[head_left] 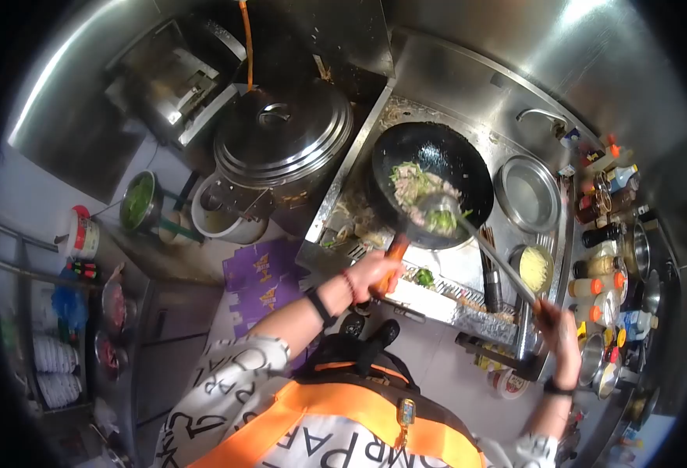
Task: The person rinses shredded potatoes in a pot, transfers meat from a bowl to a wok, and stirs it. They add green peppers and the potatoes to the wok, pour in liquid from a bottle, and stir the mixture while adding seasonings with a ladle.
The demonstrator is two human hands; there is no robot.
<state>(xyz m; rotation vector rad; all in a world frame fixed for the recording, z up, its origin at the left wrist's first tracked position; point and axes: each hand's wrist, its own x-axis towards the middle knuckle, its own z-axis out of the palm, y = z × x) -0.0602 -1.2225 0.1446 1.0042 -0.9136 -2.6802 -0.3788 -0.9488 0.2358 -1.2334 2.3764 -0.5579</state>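
A black wok sits on the stove, tilted slightly toward me, with sliced meat and green vegetable pieces inside. My left hand is wrapped round the wok's wooden handle. In my right hand is the wooden end of a long metal ladle. The ladle's bowl rests among the food on the wok's near right side, partly covered by green pieces. A few green scraps lie on the stove's front edge, just right of my left hand.
A large lidded steel pot stands left of the wok. Right of it are a steel basin and a bowl of pale yellow shreds. Seasoning bottles crowd the right side. Purple cardboard covers part of the floor.
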